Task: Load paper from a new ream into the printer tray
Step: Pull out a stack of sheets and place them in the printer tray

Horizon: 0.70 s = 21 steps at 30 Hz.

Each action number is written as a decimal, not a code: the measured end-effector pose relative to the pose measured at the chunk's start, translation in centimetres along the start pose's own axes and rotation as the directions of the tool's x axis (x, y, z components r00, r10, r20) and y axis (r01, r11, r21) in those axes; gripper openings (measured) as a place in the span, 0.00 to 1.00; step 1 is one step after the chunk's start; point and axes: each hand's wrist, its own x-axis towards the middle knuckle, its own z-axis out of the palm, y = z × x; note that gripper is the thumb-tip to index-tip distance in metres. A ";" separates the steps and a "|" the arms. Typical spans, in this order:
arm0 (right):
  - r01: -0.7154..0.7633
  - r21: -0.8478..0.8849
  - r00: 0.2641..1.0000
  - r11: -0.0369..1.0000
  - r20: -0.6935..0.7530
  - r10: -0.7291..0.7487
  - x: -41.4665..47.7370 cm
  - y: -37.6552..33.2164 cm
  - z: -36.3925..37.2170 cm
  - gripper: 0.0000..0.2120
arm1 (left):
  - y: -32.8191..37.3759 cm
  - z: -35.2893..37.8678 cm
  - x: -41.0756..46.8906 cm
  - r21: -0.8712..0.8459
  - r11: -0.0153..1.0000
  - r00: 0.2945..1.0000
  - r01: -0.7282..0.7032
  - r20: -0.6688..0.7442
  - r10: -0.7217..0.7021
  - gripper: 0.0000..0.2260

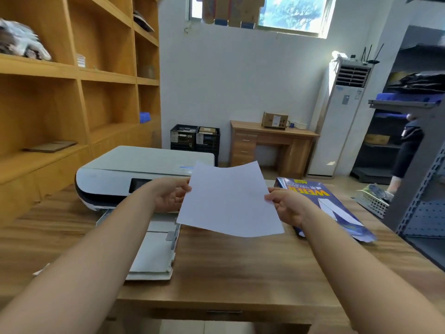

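I hold a thin stack of white paper (228,201) in the air above the wooden table (240,268). My left hand (169,196) grips its left edge and my right hand (287,206) grips its right edge. The white printer (134,172) stands at the table's left, behind my left hand. Its paper tray (154,251) is pulled out toward me, lying below and left of the sheets. The blue ream wrapper (322,208), torn open at its near end, lies on the table to the right, partly hidden by my right arm.
Wooden shelving (72,92) lines the left wall. Against the far wall stand black crates (195,138), a small desk (272,145) and a floor air conditioner (342,116). A grey metal rack (419,189) rises at the right, with a person (407,150) beside it.
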 end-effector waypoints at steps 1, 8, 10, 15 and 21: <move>-0.005 0.002 1.000 1.000 0.017 0.005 0.2 0.3 0.7 0.20 | 0.0 -0.5 -0.1 0.000 1.000 1.000 0.000 -0.018 0.000 0.20; 0.003 -0.027 0.993 1.000 0.115 0.000 1.1 2.8 4.8 0.14 | -1.0 -4.7 -1.5 0.001 1.000 0.992 0.003 -0.130 -0.003 0.19; 0.008 -0.025 0.990 1.000 0.142 -0.004 1.3 3.4 5.8 0.12 | -1.5 -5.8 -2.3 -0.017 1.000 0.988 0.014 -0.151 -0.016 0.18; 0.024 -0.036 0.975 0.999 0.220 -0.016 1.6 5.2 8.4 0.15 | -3.1 -8.7 -4.3 -0.052 0.998 0.977 0.021 -0.209 -0.031 0.20; 0.001 -0.069 0.952 0.998 0.305 0.020 1.0 8.5 11.7 0.14 | -6.0 -12.4 -6.8 -0.090 0.994 0.939 0.068 -0.331 -0.095 0.18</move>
